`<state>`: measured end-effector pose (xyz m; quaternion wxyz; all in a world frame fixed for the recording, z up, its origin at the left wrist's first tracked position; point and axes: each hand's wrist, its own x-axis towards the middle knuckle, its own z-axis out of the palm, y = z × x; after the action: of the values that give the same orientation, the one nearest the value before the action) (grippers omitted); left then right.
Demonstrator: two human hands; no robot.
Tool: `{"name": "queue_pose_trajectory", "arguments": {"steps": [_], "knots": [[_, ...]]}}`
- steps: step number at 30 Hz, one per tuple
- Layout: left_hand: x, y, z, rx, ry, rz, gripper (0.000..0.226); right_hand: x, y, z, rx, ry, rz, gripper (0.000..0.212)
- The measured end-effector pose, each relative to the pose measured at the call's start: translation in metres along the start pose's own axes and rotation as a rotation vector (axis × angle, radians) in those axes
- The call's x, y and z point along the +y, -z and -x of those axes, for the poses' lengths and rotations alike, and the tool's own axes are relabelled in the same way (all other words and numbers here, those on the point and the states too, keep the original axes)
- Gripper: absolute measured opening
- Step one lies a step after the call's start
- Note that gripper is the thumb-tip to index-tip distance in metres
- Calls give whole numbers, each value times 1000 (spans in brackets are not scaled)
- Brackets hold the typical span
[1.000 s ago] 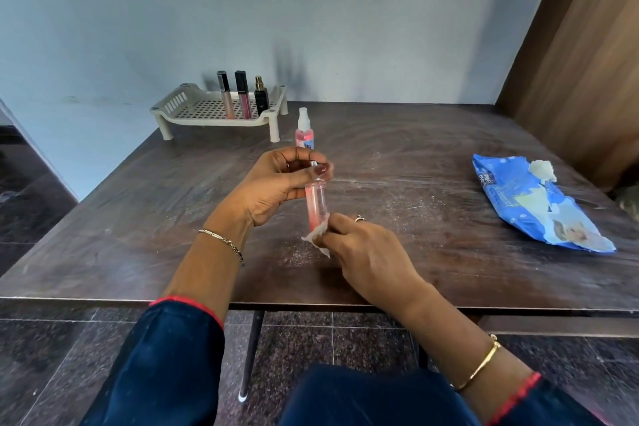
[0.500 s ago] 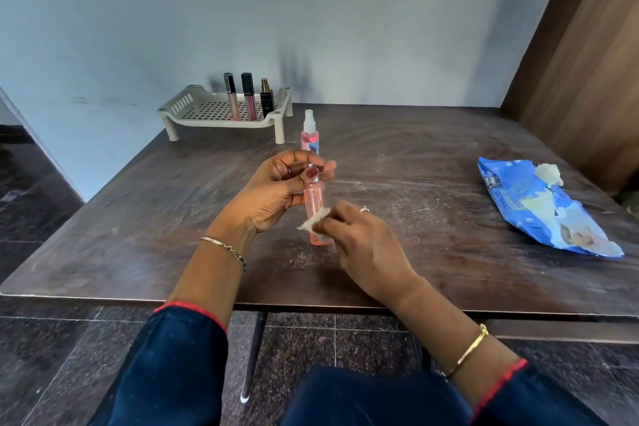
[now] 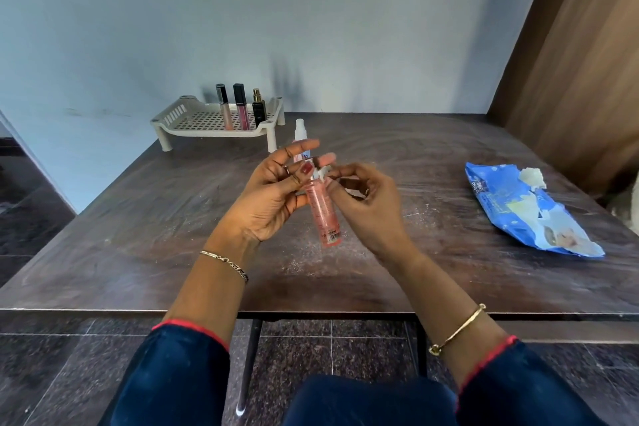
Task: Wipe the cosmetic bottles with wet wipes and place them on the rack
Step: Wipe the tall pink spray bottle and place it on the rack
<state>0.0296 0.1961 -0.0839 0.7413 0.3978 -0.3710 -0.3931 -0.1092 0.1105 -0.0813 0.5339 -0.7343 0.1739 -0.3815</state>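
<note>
The pink bottle (image 3: pixel 323 214) is held near upright over the table (image 3: pixel 138 235). A spray bottle (image 3: pixel 300 130) stands half hidden behind the fingers, with the rack (image 3: pixel 211 121) beyond and the wipes pack (image 3: pixel 525 214) well right. The left hand (image 3: pixel 273 197) grips the pink bottle's top, index finger straight, while the right hand (image 3: pixel 366 204) pinches a wet wipe (image 3: pixel 323 174) at its neck — palms turned inward

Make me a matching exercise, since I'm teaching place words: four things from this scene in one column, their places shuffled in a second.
Things
1. pink bottle
2. wet wipe
3. blue wipes pack
4. black perfume bottle

Places
A. standing on the rack
B. lying on the table, right side
C. held in the left hand
D. pinched by fingers of the right hand

Pairs: 1-C, 2-D, 3-B, 4-A
</note>
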Motion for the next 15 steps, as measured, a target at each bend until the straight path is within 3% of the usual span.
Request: {"name": "queue_pose_trajectory", "arguments": {"steps": [4, 8, 10, 15], "knots": [[-5, -4, 0, 63, -89, 94, 36, 11, -3, 11, 69, 102, 5, 11], [-5, 0, 0, 75, -135, 200, 32, 18, 3, 31, 24, 15, -17, 11], [-7, -1, -1, 55, -125, 222, 35, 17, 5, 32, 11, -151, -188, 13], [-12, -19, -5, 21, -87, 182, 45, 7, 8, 16, -130, -499, -925, 29]]}}
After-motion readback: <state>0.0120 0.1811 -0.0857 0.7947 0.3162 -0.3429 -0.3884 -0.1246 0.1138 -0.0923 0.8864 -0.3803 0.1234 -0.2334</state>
